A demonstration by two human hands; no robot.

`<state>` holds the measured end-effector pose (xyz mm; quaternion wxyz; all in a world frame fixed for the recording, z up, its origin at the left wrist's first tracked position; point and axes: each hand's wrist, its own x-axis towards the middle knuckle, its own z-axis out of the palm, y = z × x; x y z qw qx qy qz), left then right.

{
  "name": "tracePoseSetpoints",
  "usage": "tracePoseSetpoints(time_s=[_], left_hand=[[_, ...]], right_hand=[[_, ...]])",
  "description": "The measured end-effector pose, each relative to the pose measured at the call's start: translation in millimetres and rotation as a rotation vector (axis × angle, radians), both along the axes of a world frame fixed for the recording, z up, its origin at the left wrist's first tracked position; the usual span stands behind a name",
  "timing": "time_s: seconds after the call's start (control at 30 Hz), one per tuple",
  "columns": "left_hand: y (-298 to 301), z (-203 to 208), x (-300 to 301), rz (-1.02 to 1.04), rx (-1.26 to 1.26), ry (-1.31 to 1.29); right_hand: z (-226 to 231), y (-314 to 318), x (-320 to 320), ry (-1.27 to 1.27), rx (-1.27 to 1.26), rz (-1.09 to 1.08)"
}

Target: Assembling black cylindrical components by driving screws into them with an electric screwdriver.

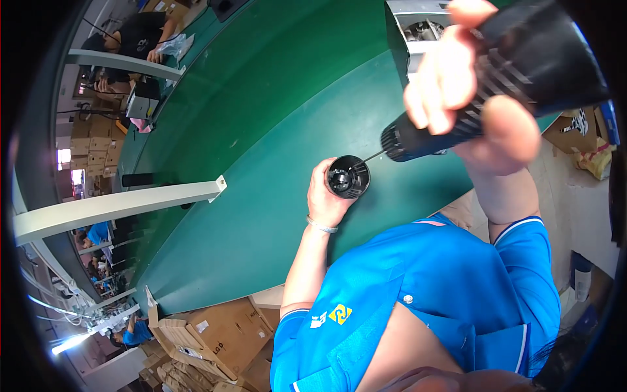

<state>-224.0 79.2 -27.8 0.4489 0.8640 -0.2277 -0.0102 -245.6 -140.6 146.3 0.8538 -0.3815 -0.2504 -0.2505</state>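
My left hand [323,201] is wrapped round a short black cylindrical housing [333,189] with an open top, above the green table. Inside the housing something dark and shiny shows, but its shape is unclear. In my right hand [444,78] is a black electric screwdriver [529,59], held large and close to the camera, fingers and thumb round its body. Its thin bit [374,157] slants down to the left into the mouth of the housing. Whether the tip touches a screw is too small to tell.
The green table [274,222] stretches away to the left. At its far right side stands a grey metal bin [418,49] with shiny parts inside. A pale metal bracket [124,206] crosses at left. Cardboard boxes [225,333] lie at lower left. Another person [140,36] works at upper left.
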Motion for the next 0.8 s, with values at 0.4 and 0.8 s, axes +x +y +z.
tracePoseSetpoints(time_s=[0.4, 0.8], left_hand=[[4, -2, 8, -0.022, -0.004, 0.142], [2, 3, 14, -0.059, 0.073, 0.124]], right_hand=[[-23, 28, 23, 0.155, -0.182, -0.032], [-33, 34, 33, 0.182, -0.185, -0.129]])
